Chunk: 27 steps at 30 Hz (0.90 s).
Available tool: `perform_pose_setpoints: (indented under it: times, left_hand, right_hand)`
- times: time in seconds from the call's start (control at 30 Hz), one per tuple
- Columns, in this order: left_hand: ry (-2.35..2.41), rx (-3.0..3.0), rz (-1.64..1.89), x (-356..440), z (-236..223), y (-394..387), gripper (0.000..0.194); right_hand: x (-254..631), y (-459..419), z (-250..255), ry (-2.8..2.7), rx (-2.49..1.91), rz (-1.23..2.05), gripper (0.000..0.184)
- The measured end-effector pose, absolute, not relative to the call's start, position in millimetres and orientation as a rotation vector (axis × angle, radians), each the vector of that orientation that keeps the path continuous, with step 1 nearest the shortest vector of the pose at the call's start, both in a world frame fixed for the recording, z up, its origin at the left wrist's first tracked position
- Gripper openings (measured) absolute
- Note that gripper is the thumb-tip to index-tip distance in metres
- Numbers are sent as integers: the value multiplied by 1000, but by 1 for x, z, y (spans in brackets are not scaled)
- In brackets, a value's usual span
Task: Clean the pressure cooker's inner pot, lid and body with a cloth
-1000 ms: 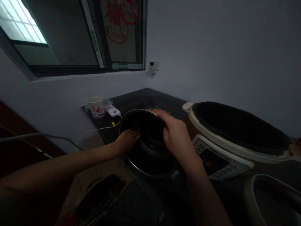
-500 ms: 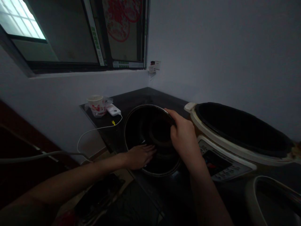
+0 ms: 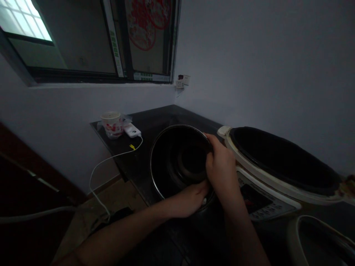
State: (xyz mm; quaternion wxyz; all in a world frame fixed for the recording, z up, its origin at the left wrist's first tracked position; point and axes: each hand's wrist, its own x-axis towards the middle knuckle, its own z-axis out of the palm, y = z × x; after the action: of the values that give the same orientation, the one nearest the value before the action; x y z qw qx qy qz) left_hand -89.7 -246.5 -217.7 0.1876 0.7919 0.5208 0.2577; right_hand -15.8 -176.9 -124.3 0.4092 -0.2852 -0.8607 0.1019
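Note:
A dark, round rice cooker inner pot (image 3: 166,162) is tilted on the black counter, its mouth turned toward me. My right hand (image 3: 222,166) is closed on the right side of its rim, thumb inside. My left hand (image 3: 191,199) reaches over the near rim into the pot, close to the right hand. Its fingers are pressed together and partly lost in shadow. A small pale bit (image 3: 204,201) shows under this hand; I cannot make out what it is. To the right stands the rice cooker body (image 3: 266,192), with a control panel on its front.
At the counter's (image 3: 155,114) far left are a paper cup in a plastic bag (image 3: 112,125) and a white power bank (image 3: 132,130) with a cable (image 3: 111,157) hanging off the edge. A pale-rimmed object (image 3: 301,236) lies at the lower right. Wall sockets (image 3: 183,81) are in the corner.
My left hand has moved right across the inside of the pot, from its lower left to beside the right hand. The pot has shifted slightly right, still in my right hand.

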Motion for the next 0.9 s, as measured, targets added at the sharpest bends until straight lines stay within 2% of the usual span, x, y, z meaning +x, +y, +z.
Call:
perform_pose_setpoints:
  times: [0.2,0.33,0.47,0.6,0.77,0.9]
  left_hand:
    - [1567,2146,421,-125,-227,-278,51]
    - [1666,2403,282,-156,-247,-290,48]
    - [1803,2622,66,-195,-259,-286,45]
    - [1940,2714,-178,-231,-248,-264,46]
    - [2130,2711,-171,-248,-236,-244,47]
    - [2129,2607,-192,-234,-243,-251,48]
  right_hand:
    - [-16,-182,-122,-2175,-675,288,54]
    - [-18,-189,-120,-2253,-690,305,55]
    - [-20,-195,-119,-2312,-655,349,58]
    - [-20,-197,-119,-2329,-572,395,62]
    - [-20,-193,-121,-2289,-564,422,60]
    - [-21,-193,-122,-2270,-555,422,62]
